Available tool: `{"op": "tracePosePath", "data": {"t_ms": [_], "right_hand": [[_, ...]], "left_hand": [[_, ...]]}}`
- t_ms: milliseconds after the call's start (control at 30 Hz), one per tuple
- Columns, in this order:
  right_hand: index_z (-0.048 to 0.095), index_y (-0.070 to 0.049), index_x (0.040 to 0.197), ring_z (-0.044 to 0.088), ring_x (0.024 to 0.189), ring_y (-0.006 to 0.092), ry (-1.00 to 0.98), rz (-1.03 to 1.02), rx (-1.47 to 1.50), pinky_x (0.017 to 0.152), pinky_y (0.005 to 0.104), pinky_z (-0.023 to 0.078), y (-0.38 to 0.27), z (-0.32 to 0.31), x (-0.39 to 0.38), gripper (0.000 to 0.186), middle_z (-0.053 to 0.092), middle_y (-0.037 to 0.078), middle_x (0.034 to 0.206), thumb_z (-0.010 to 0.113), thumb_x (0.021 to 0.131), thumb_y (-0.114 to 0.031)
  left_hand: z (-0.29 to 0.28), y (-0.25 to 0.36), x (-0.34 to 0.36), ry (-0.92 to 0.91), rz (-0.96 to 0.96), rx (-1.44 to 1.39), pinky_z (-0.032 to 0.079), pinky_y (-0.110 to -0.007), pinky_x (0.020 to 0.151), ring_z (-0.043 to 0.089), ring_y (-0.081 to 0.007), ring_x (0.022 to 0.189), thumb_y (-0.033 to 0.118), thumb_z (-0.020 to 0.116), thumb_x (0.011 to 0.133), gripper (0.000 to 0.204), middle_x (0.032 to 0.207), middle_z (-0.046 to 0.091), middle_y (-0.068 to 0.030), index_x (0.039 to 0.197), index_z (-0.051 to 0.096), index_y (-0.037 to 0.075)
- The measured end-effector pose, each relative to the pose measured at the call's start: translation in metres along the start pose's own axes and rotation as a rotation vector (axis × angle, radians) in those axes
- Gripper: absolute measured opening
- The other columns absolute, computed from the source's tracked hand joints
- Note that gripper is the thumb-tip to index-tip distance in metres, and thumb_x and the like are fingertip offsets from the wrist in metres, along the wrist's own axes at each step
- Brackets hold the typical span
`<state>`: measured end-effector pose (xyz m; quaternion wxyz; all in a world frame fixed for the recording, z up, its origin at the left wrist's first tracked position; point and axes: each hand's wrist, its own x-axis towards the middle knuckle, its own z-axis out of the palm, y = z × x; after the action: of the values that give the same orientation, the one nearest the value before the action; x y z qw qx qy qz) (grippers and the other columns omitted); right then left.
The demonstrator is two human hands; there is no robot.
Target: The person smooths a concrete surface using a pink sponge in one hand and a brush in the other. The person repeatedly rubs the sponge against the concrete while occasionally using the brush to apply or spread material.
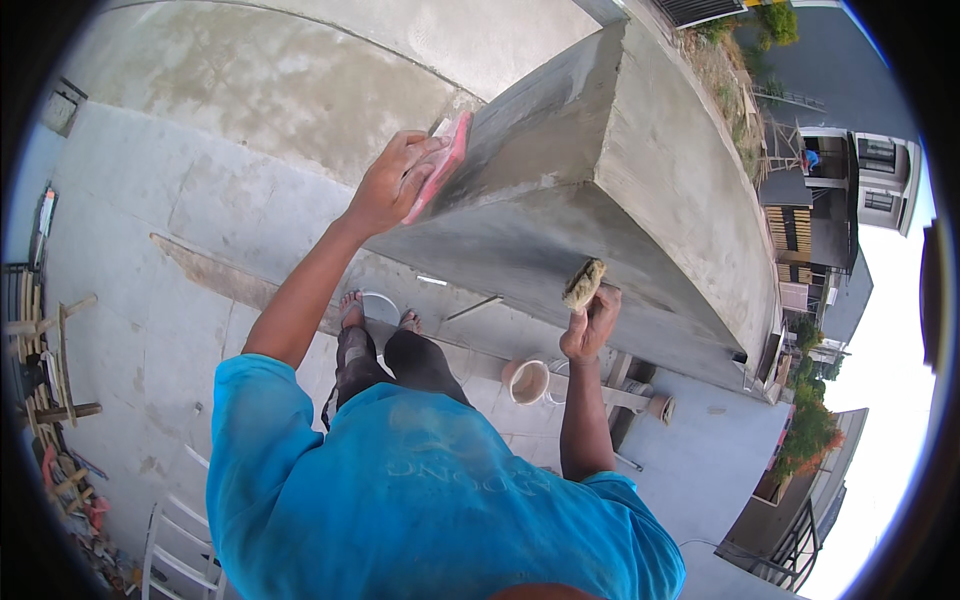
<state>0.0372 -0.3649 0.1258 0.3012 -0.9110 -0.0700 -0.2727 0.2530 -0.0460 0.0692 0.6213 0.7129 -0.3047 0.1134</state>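
My left hand (388, 185) is wrapped round a pink plastering float (440, 172), its flat side toward the damp grey plaster of a large concrete block (545, 125) with sharp corners. Whether the float touches the plaster is hard to tell. To the right, my right hand (594, 325) is closed on a tan, cement-caked brush (584, 284), its thick head pointing up. The brush is in front of the block's darker, wet-looking lower face (530, 240); any gap there cannot be judged.
Below, my feet (352, 308) are beside a round pale bucket (380, 307). Another bucket (526, 381) stands near a plank (630, 398) lower right. A long board (215, 275) lies to the left. Scrap wood (60, 410) and a white ladder (185, 535) are at far left.
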Motion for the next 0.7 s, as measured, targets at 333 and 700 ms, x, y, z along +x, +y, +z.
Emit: {"op": "tracePosePath", "data": {"t_ms": [333,700], "right_hand": [[0.057,0.002,0.116,0.055,0.091,0.0292,0.023,-0.021,0.007,0.080,0.0399,0.045,0.001,0.008,0.004,0.036,0.056,0.017,0.103,0.056,0.103,-0.031],[0.057,0.003,0.117,0.056,0.093,0.0291,0.017,0.051,0.017,0.081,0.0387,0.045,-0.006,0.004,-0.007,0.036,0.057,0.017,0.102,0.058,0.102,-0.030]], "left_hand": [[-0.001,0.091,0.076,0.056,0.387,-0.055,0.052,-0.035,0.095,0.062,-0.0295,0.115,-0.005,0.054,0.100,0.044,0.131,0.055,-0.0164,0.142,0.061,0.007],[-0.007,0.073,0.107,0.162,0.245,-0.169,0.048,-0.035,0.101,0.058,-0.0240,0.119,0.005,0.050,0.106,0.041,0.131,0.054,-0.0130,0.146,0.056,0.008]]}}
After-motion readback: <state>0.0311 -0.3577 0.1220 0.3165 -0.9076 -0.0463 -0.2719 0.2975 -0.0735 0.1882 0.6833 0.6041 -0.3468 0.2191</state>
